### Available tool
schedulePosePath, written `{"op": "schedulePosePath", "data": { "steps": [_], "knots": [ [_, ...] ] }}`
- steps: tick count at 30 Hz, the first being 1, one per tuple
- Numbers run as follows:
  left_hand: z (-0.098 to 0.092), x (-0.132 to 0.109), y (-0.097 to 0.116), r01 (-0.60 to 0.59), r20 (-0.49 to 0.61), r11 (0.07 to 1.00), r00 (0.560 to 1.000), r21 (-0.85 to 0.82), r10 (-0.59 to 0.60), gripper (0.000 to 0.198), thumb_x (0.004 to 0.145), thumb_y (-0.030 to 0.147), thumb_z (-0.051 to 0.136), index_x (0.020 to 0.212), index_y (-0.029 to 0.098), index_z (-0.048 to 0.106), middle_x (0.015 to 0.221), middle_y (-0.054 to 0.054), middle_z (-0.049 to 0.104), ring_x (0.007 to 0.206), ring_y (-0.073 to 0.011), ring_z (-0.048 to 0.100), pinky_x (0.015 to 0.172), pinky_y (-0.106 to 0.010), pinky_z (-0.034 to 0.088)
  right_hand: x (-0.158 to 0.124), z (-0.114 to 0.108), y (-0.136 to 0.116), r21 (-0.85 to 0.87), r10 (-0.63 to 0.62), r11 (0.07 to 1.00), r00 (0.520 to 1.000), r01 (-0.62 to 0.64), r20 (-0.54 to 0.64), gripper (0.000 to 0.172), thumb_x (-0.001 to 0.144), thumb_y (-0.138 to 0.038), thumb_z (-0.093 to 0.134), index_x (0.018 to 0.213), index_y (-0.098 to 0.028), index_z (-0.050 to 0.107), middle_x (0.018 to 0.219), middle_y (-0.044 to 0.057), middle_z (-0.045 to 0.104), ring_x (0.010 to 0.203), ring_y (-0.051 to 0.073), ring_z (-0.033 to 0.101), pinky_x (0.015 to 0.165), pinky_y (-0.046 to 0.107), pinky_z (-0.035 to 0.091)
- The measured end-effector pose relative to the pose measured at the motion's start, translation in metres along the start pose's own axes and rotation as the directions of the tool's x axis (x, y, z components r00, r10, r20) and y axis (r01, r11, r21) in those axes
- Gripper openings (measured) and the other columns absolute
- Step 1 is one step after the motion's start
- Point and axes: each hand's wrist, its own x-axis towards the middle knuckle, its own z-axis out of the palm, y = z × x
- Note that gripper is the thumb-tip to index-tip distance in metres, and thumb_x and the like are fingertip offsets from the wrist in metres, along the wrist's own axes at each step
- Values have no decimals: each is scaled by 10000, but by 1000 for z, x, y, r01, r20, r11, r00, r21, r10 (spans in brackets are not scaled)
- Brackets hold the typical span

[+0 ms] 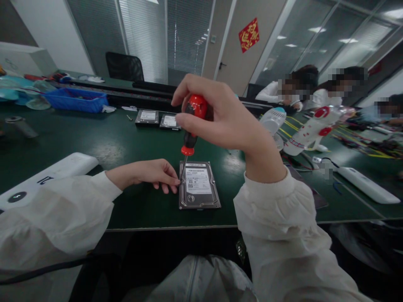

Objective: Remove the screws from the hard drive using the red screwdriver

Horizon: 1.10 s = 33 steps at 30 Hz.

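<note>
A hard drive (199,184) with a white label lies flat on the green table, label up. My right hand (217,115) is closed around the red and black handle of a screwdriver (197,107), above the far part of the drive. The screwdriver points down, slightly tilted, its metal shaft reaching the drive's left edge. At that same edge, my left hand (160,175) has thumb and index finger brought together against the drive, close to the shaft's tip. Whether a small screw sits between those fingertips cannot be made out.
Two more hard drives (147,117) lie further back, beside a blue bin (77,100). At left is a long white device (67,170). A white bottle with red spots (310,130), a white power strip (367,184) and cables are at right. Other people sit beyond.
</note>
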Motion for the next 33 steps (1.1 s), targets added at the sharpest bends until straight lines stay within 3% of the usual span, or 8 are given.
{"op": "schedulePosePath", "data": {
  "steps": [7,13,15,19,22,24,30,33],
  "knots": [
    [0,0,1,3,6,1000,1000,-3,-3,431,664,575,839,834,185,766,891,-42,792,635,-96,625,496,-193,348,0,-2,-1,31,12,999,1000,-13,19,80,857,-206,567,927,-185,598,942,16,635,854,135,567,767,267,461],
    [0,-1,1,2,-7,1000,1000,13,-2,424,663,574,837,834,192,765,904,-41,795,651,-107,632,510,-204,351,1,0,3,15,5,1000,999,-5,-32,124,916,-305,588,887,-185,581,901,-4,636,816,101,544,774,237,444],
    [0,0,1,3,-5,1000,1000,7,-3,428,656,575,843,832,192,764,900,-41,795,647,-105,632,506,-202,350,0,0,3,30,11,1000,1000,-10,-25,73,876,-245,579,913,-183,587,909,-2,634,824,111,558,767,244,451],
    [0,0,0,-5,-7,1000,1000,4,5,426,660,573,842,825,188,762,889,-42,794,634,-99,629,496,-195,353,0,-2,0,113,-6,994,1000,4,21,202,760,-146,541,953,-162,599,910,21,611,839,141,583,764,277,464],
    [0,0,0,-11,-6,1000,1000,16,11,416,672,568,835,822,186,765,899,-44,796,636,-97,629,495,-191,354,1,-1,0,99,-17,995,1000,17,-6,94,862,-233,556,919,-168,593,916,17,611,838,122,564,795,265,458],
    [0,0,0,-16,-4,1000,1000,20,16,413,683,566,828,831,185,767,910,-48,797,641,-99,633,496,-190,354,2,0,1,67,-10,998,999,13,-36,127,913,-299,570,884,-176,582,884,2,619,824,107,549,802,247,451],
    [0,0,-1,-8,0,1000,1000,11,8,417,678,567,828,836,186,768,920,-52,796,641,-102,634,499,-196,351,0,-3,-1,91,-14,996,1000,12,17,108,869,-232,550,964,-183,566,947,14,613,866,134,589,788,269,474],
    [0,0,0,-11,-4,1000,1000,25,11,422,675,579,822,833,190,771,918,-50,796,656,-110,638,507,-203,357,0,-1,-4,113,-20,993,1000,19,6,130,892,-279,549,974,-178,554,968,10,595,890,130,586,816,278,475]
  ]
}}
